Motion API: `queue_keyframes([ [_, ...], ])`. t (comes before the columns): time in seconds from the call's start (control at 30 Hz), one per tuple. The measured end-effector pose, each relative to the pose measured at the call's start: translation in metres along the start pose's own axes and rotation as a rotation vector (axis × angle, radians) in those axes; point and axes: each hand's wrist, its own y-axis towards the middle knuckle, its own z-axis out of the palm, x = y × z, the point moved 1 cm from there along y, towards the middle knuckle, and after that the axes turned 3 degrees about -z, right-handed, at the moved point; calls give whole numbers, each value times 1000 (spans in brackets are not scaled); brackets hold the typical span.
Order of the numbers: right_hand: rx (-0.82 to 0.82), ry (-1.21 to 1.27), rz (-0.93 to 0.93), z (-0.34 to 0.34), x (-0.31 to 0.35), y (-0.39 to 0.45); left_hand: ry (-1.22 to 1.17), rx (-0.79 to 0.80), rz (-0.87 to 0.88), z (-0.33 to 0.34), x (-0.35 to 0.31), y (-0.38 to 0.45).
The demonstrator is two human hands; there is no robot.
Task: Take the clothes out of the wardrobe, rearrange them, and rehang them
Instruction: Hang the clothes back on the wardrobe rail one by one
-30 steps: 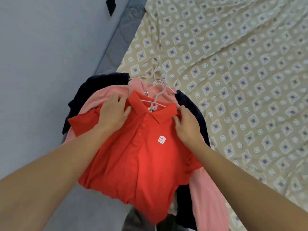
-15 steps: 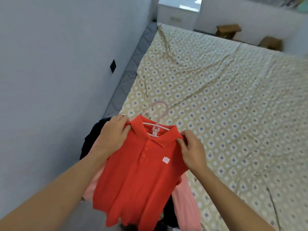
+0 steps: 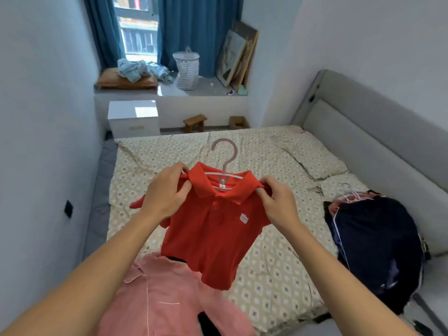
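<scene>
Two hands, left hand (image 3: 167, 190) and right hand (image 3: 278, 202), pinch the red polo shirt (image 3: 213, 229) between them by its shoulders.

Daylight enters through the far window (image 3: 138, 35), giving even, soft illumination. Glare marks the white cabinet (image 3: 134, 117) top. Edges bow outward; detail appears slightly soft throughout.

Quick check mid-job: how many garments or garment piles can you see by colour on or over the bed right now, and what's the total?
Red: 1, the red polo shirt on its hanger, held up by both hands.
Pink: 1, the pink garment at the near edge.
Navy: 1, the dark navy pile on the right; items within cannot be counted.
Total: 3
</scene>
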Motion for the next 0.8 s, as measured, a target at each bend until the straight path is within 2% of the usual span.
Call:
queue_keyframes([
  [0.27,-184,-87,121,-170,-30,-42,-207,154,316,53,-162,47],
  [0.37,-240,-107,185,-230,-49,-70,-236,176,429,97,-225,53],
  [0.57,-317,-159,274,-345,-91,-138,-387,320,565,196,-350,50],
  [0.8,-465,-400,374,-459,-145,-214,-501,455,729,290,-504,6],
])
